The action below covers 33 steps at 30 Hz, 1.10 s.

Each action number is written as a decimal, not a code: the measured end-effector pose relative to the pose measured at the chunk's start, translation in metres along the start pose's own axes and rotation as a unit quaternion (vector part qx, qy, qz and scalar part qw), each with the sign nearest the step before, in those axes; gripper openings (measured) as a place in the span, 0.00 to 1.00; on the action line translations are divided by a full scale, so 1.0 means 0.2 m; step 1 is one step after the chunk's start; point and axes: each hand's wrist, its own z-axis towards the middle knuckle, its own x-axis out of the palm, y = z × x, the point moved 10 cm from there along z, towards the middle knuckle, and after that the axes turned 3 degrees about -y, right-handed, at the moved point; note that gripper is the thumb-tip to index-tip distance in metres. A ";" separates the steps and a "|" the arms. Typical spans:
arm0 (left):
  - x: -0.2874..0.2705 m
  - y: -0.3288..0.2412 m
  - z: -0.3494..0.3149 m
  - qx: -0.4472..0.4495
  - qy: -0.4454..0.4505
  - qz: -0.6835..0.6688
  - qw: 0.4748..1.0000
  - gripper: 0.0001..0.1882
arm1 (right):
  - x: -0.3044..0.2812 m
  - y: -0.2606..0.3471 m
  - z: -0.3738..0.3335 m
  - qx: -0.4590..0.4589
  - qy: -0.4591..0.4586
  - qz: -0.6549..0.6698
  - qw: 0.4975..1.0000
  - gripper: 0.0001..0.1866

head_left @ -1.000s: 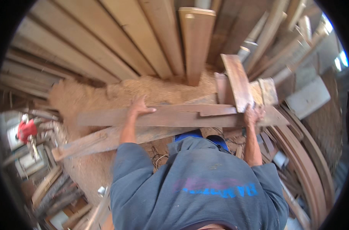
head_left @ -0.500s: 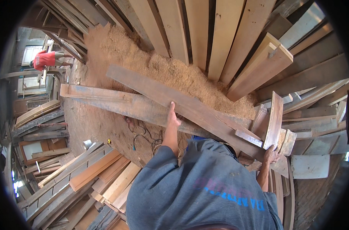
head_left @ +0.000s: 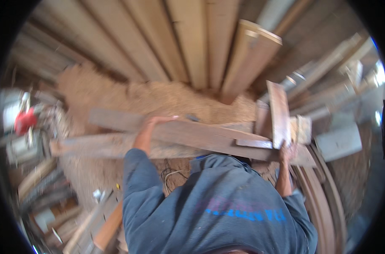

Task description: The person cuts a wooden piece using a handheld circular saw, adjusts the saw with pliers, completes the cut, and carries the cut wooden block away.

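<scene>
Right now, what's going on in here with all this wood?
A person in a blue sweatshirt carries a long weathered plank across their front. The left hand grips its upper edge, and the right hand holds the other end, where a shorter board stands up. Sawdust is heaped ahead, below leaning planks.

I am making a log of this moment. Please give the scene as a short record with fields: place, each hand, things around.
place: wood yard, planks leaning behind a sawdust pile
left hand: on the far edge of a long board, fingers curled over it
right hand: grip at the board's right end, by a short upright plank
board: held across the body, roughly level
around: second board below, curved strips at right, red object at far left, blurred
</scene>
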 end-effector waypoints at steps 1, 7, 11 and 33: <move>0.00 0.02 0.08 -0.007 0.048 0.006 0.999 0.52 | 0.02 -0.06 -0.02 0.043 0.008 0.023 0.999 0.50; 0.15 0.47 0.48 -0.093 0.075 0.038 0.992 0.44 | -0.20 0.02 -0.29 0.374 0.111 0.121 0.913 0.70; 0.12 0.38 0.47 -0.072 0.072 0.106 0.989 0.39 | -0.17 -0.13 -0.38 0.436 0.093 0.127 0.886 0.72; 0.44 0.33 0.22 -0.064 0.179 0.023 0.981 0.49 | 0.47 -0.29 -0.12 0.295 0.209 0.752 0.550 0.44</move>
